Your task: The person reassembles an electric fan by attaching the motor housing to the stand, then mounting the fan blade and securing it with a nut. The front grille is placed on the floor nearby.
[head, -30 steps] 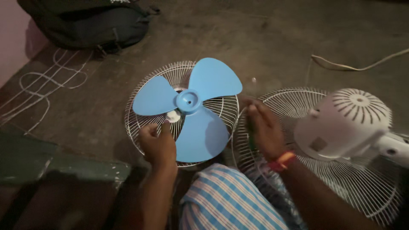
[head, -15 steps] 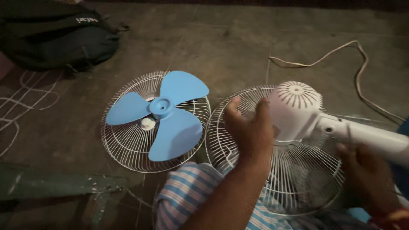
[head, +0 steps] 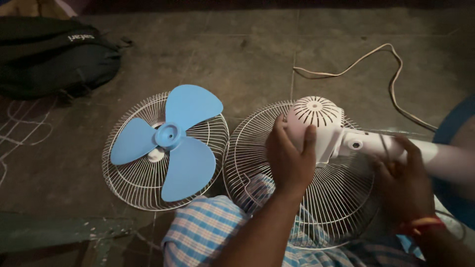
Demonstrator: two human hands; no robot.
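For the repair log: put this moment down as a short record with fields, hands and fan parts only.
left hand: left hand cupped around the white motor housing, fingers on its side
right hand: right hand gripping the white fan neck
rear grille: white wire grille under the motor, resting over the checked cloth
loose parts: blue three-blade fan blade lying on a second wire grille on the floor
cord: tan cable trailing across the floor
also: black backpack at upper left
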